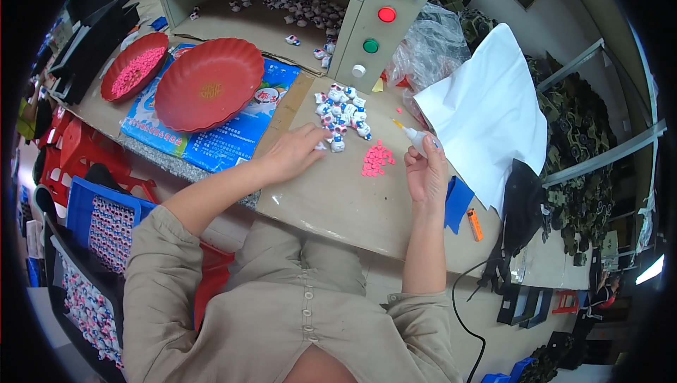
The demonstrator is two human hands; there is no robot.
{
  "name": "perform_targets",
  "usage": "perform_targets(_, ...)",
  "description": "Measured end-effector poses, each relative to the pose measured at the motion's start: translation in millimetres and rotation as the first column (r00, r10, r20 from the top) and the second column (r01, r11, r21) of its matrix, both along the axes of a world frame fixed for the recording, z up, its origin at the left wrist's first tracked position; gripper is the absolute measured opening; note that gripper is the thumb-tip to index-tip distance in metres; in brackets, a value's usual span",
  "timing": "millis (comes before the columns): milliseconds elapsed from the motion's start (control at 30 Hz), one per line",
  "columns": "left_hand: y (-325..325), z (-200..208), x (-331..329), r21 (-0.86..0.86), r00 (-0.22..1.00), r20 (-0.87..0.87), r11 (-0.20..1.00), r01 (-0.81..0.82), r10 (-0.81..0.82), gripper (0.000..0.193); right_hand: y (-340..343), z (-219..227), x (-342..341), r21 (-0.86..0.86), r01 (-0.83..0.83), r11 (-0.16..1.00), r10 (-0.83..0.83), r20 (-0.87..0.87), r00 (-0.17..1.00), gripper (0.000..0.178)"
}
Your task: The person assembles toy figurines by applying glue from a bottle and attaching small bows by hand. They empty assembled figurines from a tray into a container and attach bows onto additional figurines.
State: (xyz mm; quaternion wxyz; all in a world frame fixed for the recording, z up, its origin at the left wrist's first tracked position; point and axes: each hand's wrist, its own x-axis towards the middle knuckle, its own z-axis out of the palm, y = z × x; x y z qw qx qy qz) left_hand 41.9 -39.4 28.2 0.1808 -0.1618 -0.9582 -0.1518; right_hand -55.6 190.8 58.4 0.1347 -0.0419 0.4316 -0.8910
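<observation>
You are reaching your left hand [295,152] into the near edge of the pile of small white figures [342,113] at the centre of the frame, with the fingertips closing together on one figure [336,145] at the bottom of that pile, while your right hand [426,173] is holding a small glue bottle [416,137], fingers wrapped shut around its body and its yellow nozzle pointing toward the upper left. Between your two hands, just below the figures, a scatter of pink pieces [376,158] is lying on the brown board [331,199]. My judgement is that the nozzle is sitting close to both heaps, so a squeeze made too early could be dripping glue onto the pink pieces or the board and sticking them down. Dragging the figure out sideways could also be knocking its neighbours into the pink scatter. The white sheet [486,111] at the right of the frame is lying just beside your right wrist, and a swing of that arm could be catching its edge.
</observation>
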Motion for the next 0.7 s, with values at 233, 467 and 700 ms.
perform_targets(233,52,-2,-43,0.924,0.799,0.234,-0.129,-0.36,-0.554,0.032,13,2,-10,0.022,-0.059,0.998,0.061,-0.095,0.994,0.022)
perform_targets(467,50,-17,-49,0.953,0.793,0.173,-0.103,-0.284,-0.584,0.032,10,-37,-8,-0.016,-0.006,1.0,0.006,0.019,1.0,0.024)
perform_targets(700,47,-28,-53,0.973,0.895,0.231,0.103,-0.208,-0.381,0.031,-4,-24,4,0.153,0.017,0.988,0.007,-0.156,0.988,0.022)
